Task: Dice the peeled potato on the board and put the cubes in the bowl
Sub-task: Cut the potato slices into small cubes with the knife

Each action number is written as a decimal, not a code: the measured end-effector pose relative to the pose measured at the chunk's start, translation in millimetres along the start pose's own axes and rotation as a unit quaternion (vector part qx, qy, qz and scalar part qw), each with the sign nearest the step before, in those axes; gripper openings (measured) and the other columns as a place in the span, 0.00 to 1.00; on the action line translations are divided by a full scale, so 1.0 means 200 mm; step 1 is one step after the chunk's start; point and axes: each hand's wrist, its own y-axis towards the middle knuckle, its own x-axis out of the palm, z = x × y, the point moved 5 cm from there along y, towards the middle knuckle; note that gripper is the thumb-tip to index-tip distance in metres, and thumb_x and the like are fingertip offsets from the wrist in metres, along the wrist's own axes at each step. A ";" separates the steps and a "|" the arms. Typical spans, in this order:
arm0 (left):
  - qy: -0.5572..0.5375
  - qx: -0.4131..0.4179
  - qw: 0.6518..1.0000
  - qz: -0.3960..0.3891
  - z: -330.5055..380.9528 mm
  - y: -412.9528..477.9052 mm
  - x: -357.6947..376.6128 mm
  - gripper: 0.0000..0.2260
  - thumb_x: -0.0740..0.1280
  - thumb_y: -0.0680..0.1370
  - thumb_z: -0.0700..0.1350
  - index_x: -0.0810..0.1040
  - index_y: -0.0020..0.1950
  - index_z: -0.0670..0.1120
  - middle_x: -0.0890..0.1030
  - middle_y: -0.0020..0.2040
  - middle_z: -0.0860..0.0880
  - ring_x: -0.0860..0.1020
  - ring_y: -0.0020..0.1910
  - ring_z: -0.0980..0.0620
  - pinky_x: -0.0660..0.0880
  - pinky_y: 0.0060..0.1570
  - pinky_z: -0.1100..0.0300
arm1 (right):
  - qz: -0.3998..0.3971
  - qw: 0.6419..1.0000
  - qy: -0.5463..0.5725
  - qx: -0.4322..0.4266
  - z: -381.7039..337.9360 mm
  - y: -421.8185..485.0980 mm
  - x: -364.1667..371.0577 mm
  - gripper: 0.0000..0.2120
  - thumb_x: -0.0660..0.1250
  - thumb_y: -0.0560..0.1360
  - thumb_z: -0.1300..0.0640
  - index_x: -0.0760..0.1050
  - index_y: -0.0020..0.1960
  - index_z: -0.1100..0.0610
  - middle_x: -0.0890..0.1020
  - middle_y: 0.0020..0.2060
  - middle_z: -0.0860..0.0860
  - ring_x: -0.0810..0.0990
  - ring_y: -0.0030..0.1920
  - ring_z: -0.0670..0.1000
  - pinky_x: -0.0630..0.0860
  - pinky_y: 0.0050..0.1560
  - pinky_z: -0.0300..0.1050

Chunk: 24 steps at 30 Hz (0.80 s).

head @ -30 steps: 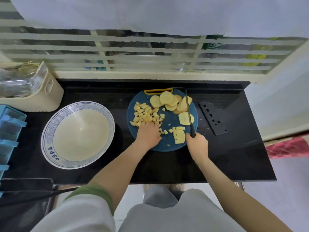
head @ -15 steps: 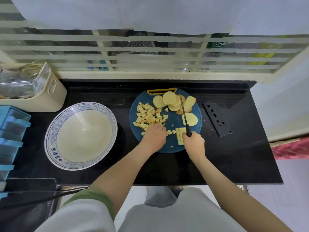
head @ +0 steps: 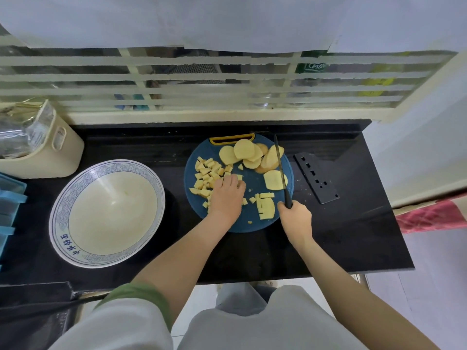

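A round dark-blue cutting board [head: 252,224] with a yellow handle slot at its far edge is set on a black counter [head: 353,236]. The left hand [head: 227,195] is laid palm-down on the board, its fingers [head: 233,179] spread a little and bent over the near edge of a heap of potato cubes [head: 208,170]; several cubes are touched or covered by the fingertips, but whether any are actually gripped cannot be told. The heap is spread over the left part of the board, its pieces pale yellow, small and uneven in shape.

The right hand [head: 295,218] is closed around the black handle of a knife [head: 280,162]. The blade is pointed away from the person, across the right side of the board, and is seen over a thick potato slice [head: 273,180] and a half-round piece beyond it. Just left of the right hand, between both hands, a partly cut slab [head: 266,207] is seen, divided into strips with a few loose bits beside it. Uncut round slices [head: 246,152] are stacked, overlapping, at the far side of the board near the handle slot.

A wide white bowl [head: 75,238] with a blue patterned rim is placed on the counter to the left of the board, apart from it; no cubes are seen inside. A flat black perforated plate [head: 317,181] lies right of the board.
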 end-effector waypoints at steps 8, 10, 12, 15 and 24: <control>-0.071 0.152 0.984 -0.054 0.29 0.04 0.06 0.29 0.60 0.78 0.60 0.57 0.76 0.52 0.63 0.72 0.46 0.63 0.69 0.44 0.58 0.66 0.45 | 0.009 1.000 0.006 -0.002 0.02 -0.01 -0.04 0.11 0.62 0.79 0.55 0.71 0.39 0.58 0.75 0.34 0.51 0.72 0.32 0.47 0.67 0.31 0.41; -0.025 0.160 0.986 -0.028 0.31 0.05 0.06 0.26 0.61 0.79 0.58 0.61 0.74 0.50 0.68 0.67 0.44 0.66 0.65 0.44 0.60 0.64 0.46 | 0.009 1.000 0.002 -0.002 0.03 0.00 -0.05 0.12 0.62 0.79 0.54 0.71 0.39 0.58 0.75 0.34 0.51 0.73 0.33 0.47 0.67 0.32 0.41; 0.033 0.168 0.985 -0.014 0.33 0.05 0.04 0.23 0.63 0.76 0.58 0.70 0.68 0.49 0.75 0.58 0.45 0.73 0.57 0.46 0.64 0.59 0.50 | 0.011 1.000 -0.002 -0.001 0.04 0.00 -0.06 0.13 0.63 0.79 0.55 0.70 0.37 0.58 0.75 0.33 0.52 0.73 0.33 0.48 0.69 0.33 0.42; 0.056 0.174 0.983 0.008 0.33 0.03 0.04 0.22 0.71 0.66 0.60 0.81 0.54 0.49 0.81 0.43 0.46 0.78 0.43 0.48 0.64 0.50 0.52 | 0.011 1.000 0.002 0.003 0.05 0.01 -0.07 0.14 0.63 0.79 0.55 0.69 0.36 0.58 0.74 0.32 0.52 0.72 0.32 0.48 0.69 0.33 0.42; -0.019 0.066 0.998 -0.017 0.22 0.09 0.02 0.23 0.61 0.75 0.61 0.68 0.64 0.48 0.71 0.59 0.43 0.68 0.59 0.43 0.63 0.57 0.49 | 0.002 1.000 0.000 -0.002 0.03 0.02 -0.06 0.15 0.62 0.79 0.55 0.67 0.35 0.57 0.72 0.31 0.51 0.70 0.31 0.47 0.68 0.32 0.41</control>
